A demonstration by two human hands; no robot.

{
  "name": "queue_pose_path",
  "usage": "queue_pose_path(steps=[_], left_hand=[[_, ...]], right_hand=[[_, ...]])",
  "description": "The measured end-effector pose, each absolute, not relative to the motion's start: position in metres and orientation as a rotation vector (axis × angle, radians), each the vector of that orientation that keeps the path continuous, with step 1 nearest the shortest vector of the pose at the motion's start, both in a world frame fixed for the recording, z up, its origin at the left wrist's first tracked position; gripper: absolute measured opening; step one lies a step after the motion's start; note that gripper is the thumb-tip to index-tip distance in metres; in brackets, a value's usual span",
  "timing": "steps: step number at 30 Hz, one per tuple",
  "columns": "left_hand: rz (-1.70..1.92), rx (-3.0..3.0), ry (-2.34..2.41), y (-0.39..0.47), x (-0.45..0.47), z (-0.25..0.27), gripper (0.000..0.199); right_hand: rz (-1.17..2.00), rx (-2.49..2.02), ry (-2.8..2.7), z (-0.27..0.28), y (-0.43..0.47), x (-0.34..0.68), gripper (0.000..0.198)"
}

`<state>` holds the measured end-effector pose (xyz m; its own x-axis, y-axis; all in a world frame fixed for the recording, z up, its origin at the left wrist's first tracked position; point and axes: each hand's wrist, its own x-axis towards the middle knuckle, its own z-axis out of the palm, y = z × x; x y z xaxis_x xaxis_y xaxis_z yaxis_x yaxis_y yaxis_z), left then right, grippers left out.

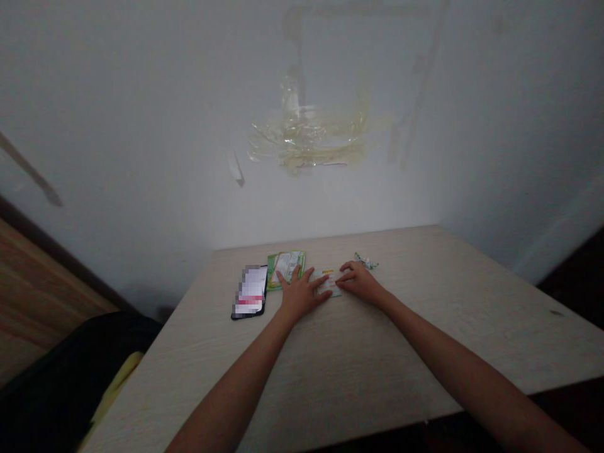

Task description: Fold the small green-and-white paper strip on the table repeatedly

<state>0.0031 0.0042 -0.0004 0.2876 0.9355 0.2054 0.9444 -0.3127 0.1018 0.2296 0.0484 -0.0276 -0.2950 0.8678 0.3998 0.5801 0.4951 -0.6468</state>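
A small white-and-green printed packet (328, 284) lies flat on the table between my hands. My left hand (301, 296) is open with its fingers spread; the thumb and index finger rest on this packet's left part. Its other fingertips reach the lower edge of a larger green packet (287, 263) with a white printed panel. At the small packet's right edge, my right hand (361, 283) is closed in a pinch, the fingertips touching that edge. Just beyond the right hand lies a crumpled green-and-white wrapper (367, 260), partly hidden by the hand.
A phone (250, 292) with a lit, blurred screen lies left of the green packet. The pale wooden table (368, 371) meets a wall (302, 207) bearing old tape (321, 141). Dark and yellow cloth (113, 384) is beside the table's left edge.
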Motion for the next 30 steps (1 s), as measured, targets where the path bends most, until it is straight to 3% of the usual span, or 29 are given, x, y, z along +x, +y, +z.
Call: queue_pose_path(steps=[16, 30], left_hand=[[-0.318, -2.488, -1.83, 0.002, 0.004, 0.004, 0.054], [-0.327, -2.5, -1.821, 0.003, 0.004, 0.003, 0.054]], right_hand=[[0.191, -1.259, -2.154, -0.039, 0.067, 0.224, 0.019], [0.135, -1.278, -2.159, -0.033, 0.064, 0.216, 0.026]])
